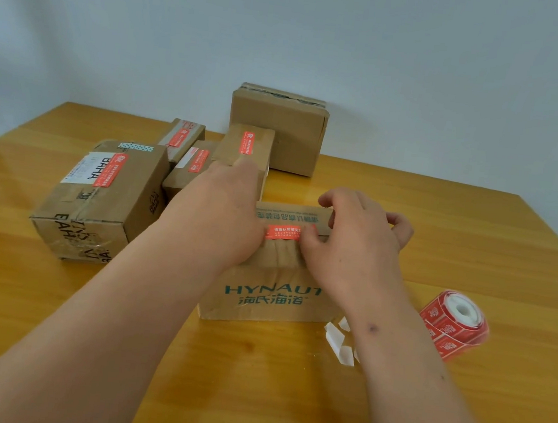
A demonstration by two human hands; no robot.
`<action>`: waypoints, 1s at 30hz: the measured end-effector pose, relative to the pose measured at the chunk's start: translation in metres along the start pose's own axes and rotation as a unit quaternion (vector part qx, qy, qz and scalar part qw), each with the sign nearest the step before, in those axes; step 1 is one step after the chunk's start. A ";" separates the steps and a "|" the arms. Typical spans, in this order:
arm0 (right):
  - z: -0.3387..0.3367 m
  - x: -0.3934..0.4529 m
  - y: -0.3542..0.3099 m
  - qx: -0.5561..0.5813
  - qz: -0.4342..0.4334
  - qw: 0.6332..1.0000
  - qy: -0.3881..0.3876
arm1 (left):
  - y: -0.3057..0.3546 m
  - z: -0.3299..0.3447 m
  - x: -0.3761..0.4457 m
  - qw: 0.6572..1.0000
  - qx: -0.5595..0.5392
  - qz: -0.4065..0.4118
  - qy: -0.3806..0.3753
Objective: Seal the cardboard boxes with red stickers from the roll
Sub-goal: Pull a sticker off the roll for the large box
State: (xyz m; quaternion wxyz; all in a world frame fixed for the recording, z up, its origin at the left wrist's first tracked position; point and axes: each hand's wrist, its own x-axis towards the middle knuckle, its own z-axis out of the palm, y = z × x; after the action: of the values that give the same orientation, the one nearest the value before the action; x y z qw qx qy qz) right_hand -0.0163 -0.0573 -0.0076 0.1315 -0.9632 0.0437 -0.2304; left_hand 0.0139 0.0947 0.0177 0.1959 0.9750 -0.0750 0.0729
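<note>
Red sticker (284,233) sat right across the top seam of the near box (272,290), the one printed HYNAUT on its front, and both hands were on it. The left hand (226,212) lay over the box's top left part, fingers fairly straight and pressed down, its edge touching the sticker's left end. The right hand (353,240) came in from the other side, thumb pressed on the sticker's right end, the other fingers curled loosely above the box and holding nothing I could make out. So the sticker lay squarely between the two hands, flat on the cardboard. The sticker roll (453,324) rested on the wooden table (474,238) to the right, well apart from the right hand. White backing scraps (336,341) lay just beside the box's right corner. Behind, a cluster of stickered boxes (107,190) stood on the left, and a plain box (279,128) stood against the wall.
</note>
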 end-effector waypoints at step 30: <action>-0.004 0.005 0.003 0.138 0.105 0.974 -0.143 | -0.019 0.016 -0.005 0.996 -0.087 0.004 0.014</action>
State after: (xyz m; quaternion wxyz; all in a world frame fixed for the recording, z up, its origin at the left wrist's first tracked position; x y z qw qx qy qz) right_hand -0.0137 -0.0619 -0.0029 0.2915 -0.9487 0.0936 -0.0789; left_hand 0.0137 0.1063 -0.0046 0.2804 0.9530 -0.0819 0.0804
